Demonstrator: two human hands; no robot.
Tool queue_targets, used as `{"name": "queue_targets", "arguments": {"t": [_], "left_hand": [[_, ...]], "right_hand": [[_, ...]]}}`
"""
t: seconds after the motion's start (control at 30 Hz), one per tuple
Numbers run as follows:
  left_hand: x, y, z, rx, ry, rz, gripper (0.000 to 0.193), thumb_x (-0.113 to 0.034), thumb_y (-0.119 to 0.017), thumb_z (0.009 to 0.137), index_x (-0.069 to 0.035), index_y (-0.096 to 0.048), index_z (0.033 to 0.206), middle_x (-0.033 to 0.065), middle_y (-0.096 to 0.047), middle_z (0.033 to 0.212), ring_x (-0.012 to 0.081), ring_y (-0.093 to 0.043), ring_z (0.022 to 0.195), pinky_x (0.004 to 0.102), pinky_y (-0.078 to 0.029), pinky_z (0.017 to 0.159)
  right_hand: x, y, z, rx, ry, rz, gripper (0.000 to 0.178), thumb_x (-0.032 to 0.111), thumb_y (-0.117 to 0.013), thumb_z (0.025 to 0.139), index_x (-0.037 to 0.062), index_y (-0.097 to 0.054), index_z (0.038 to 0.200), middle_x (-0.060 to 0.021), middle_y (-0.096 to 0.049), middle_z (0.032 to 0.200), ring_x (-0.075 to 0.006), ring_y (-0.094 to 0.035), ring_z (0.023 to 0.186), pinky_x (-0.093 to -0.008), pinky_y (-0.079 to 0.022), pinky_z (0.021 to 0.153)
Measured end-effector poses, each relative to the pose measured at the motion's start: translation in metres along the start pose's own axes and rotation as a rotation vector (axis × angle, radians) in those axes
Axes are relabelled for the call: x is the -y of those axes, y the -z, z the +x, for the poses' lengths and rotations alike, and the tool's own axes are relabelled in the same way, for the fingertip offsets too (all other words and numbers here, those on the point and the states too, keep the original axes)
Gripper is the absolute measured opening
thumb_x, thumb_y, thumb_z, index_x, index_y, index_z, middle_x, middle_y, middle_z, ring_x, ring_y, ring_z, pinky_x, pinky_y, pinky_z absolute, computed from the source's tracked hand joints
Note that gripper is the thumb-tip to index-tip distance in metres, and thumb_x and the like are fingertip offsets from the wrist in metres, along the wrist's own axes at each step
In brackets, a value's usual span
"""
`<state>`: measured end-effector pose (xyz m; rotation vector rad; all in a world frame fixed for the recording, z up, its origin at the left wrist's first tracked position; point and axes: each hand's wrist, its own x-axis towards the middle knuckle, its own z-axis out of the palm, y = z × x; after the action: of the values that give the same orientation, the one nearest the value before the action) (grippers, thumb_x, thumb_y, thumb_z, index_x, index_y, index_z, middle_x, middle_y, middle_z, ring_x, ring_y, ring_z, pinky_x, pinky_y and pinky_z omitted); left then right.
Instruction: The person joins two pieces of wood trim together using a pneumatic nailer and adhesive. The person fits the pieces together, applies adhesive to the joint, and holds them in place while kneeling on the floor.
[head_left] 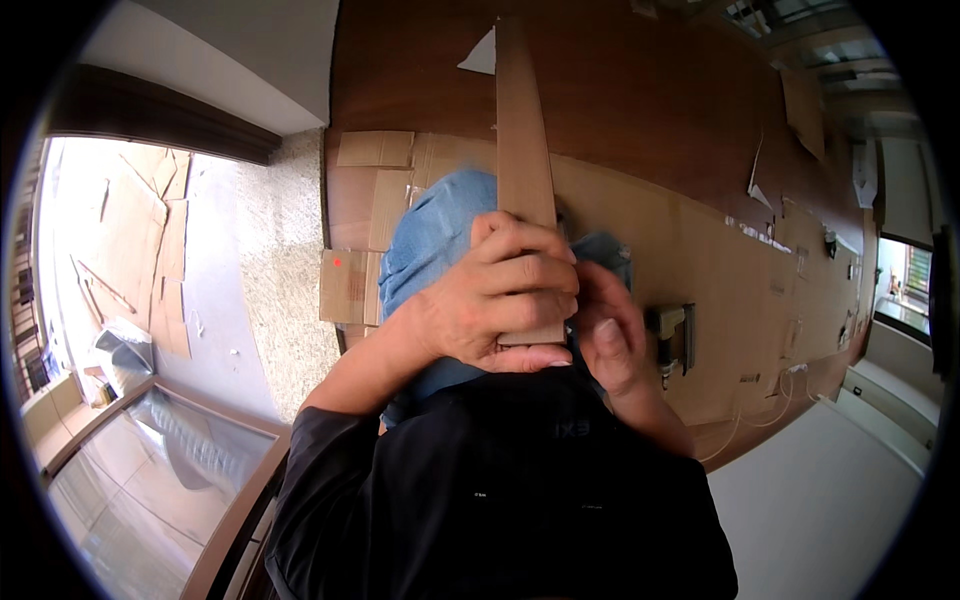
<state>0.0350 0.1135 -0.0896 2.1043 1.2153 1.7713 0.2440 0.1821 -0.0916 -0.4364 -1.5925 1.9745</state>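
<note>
A long, flat wooden board [524, 130] points away from me, its near end close to my chest. My left hand [515, 285] is wrapped over the near part of it, fingers across the top and thumb along the end. Just to the right, my right hand [610, 335] is curled against the board's right side, thumb bent. Its fingertips are hidden behind the left hand and the board. A small dark patch shows between the hands, too hidden to name.
A black and grey power tool [672, 338] lies right of my right hand on flattened cardboard [690, 260] covering the brown floor [640, 90]. A thin pale hose or cord [735, 432] runs farther right. At left, a speckled stone sill [290, 270] borders a doorway.
</note>
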Motion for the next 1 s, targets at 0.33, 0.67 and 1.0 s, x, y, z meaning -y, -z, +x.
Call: {"name": "queue_targets", "arguments": {"t": [0.33,0.67,1.0], "left_hand": [[-0.033,-0.025,0.021,0.475,-0.067,-0.022,0.031,-0.044,-0.075,0.091,-0.014,-0.07,0.096,0.0045,-0.065,0.118,0.0262,-0.053,0.127,0.0488,-0.036,0.102],[0.005,0.061,0.121,0.631,0.373,0.377,0.062,-0.054,-0.072,0.093,-0.01,-0.063,0.136,0.0159,-0.061,0.138,0.0355,-0.057,0.129,0.0518,-0.047,0.101],[0.137,0.071,0.031,0.479,1.026,0.179,0.071,-0.056,-0.068,0.095,0.006,-0.06,0.127,0.0306,-0.07,0.118,0.0443,-0.067,0.117,0.049,-0.051,0.1]], "right_hand": [[0.019,0.031,0.058,-0.173,-0.352,0.24,0.052,0.017,-0.052,0.111,-0.0078,-0.041,0.154,-0.0172,-0.062,0.142,-0.0232,-0.059,0.132,-0.0355,-0.046,0.114],[-0.009,0.123,0.128,-0.129,-0.324,0.338,0.042,0.01,-0.056,0.106,-0.0007,-0.055,0.147,-0.0096,-0.067,0.135,-0.0198,-0.065,0.123,-0.0337,-0.053,0.104],[-0.141,0.039,0.23,-0.153,-0.34,0.419,0.04,0.008,-0.052,0.109,0.0074,-0.053,0.149,-0.0074,-0.065,0.136,-0.0199,-0.065,0.12,-0.0363,-0.053,0.103]]}}
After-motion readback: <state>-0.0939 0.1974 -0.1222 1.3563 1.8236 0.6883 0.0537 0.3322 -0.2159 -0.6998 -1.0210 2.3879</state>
